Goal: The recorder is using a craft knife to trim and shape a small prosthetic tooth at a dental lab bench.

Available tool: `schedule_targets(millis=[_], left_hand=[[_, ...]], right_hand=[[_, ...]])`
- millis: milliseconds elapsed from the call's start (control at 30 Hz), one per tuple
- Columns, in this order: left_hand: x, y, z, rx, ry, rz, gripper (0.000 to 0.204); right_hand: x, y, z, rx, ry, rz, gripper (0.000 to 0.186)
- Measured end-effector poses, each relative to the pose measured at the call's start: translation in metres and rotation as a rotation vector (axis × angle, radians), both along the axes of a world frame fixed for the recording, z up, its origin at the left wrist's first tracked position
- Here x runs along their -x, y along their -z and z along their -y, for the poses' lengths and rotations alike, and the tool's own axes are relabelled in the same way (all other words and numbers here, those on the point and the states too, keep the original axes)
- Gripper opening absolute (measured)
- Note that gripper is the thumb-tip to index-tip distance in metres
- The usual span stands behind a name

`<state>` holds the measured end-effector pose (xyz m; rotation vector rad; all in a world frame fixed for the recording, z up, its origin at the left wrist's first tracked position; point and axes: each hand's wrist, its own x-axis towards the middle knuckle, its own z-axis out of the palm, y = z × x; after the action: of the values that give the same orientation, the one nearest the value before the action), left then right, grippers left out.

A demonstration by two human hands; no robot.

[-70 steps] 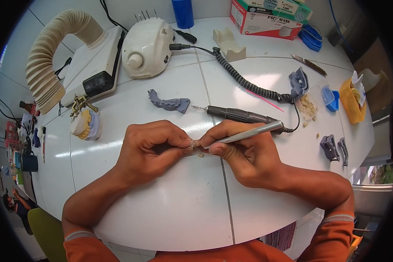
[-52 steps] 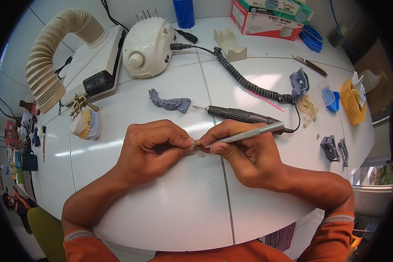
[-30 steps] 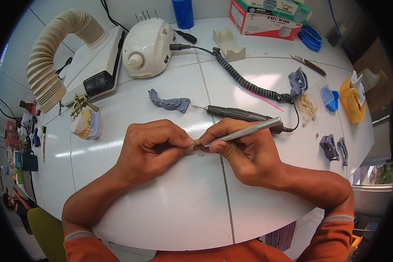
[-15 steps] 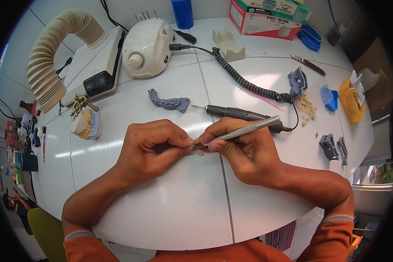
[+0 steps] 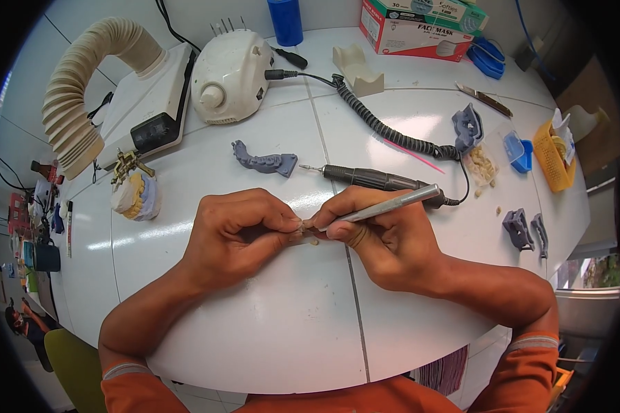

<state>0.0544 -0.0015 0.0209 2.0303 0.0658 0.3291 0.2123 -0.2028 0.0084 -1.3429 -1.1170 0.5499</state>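
Observation:
My left hand point(image 5: 241, 234) is closed in a pinch on a small pale piece point(image 5: 304, 226). My right hand point(image 5: 382, 244) grips a slim silver tool point(image 5: 399, 202), its working tip low among my fingertips against that piece, too small to make out. A small beige bit point(image 5: 314, 242) lies on the white table point(image 5: 269, 330) just below my fingers. Behind my hands lie a black handpiece point(image 5: 365, 177) with a thin bit and a grey dental model point(image 5: 262, 160). To the left stands a plaster model point(image 5: 134, 198) on a brass articulator point(image 5: 131, 168).
Behind are a white control unit point(image 5: 227, 82), ribbed hose point(image 5: 76, 89), coiled cord point(image 5: 372, 117) and boxes point(image 5: 420, 31). At right sit grey models point(image 5: 519, 232), beige pieces point(image 5: 482, 165), a yellow basket point(image 5: 553, 158) and a knife point(image 5: 484, 100). Another person point(image 5: 27, 323) is at far left.
My right hand and the silver tool have shifted very slightly left. Both hands keep their grip, and the things on the table stand as before.

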Motion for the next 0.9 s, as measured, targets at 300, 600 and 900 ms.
schedule_targets(millis=[300,600,900], left_hand=[[-0.001,0.003,0.003,0.163,-0.057,-0.036,0.014],[-0.001,0.003,-0.004,0.041,-0.01,0.03,0.014],[0.004,0.005,0.0,0.173,-0.066,0.007,0.014]], right_hand=[[-0.008,-0.006,0.005,0.092,-0.181,-0.219,0.024],[-0.011,-0.01,0.003,0.1,-0.189,-0.213,0.025],[-0.003,-0.005,-0.002,-0.012,-0.161,-0.481,0.022]])
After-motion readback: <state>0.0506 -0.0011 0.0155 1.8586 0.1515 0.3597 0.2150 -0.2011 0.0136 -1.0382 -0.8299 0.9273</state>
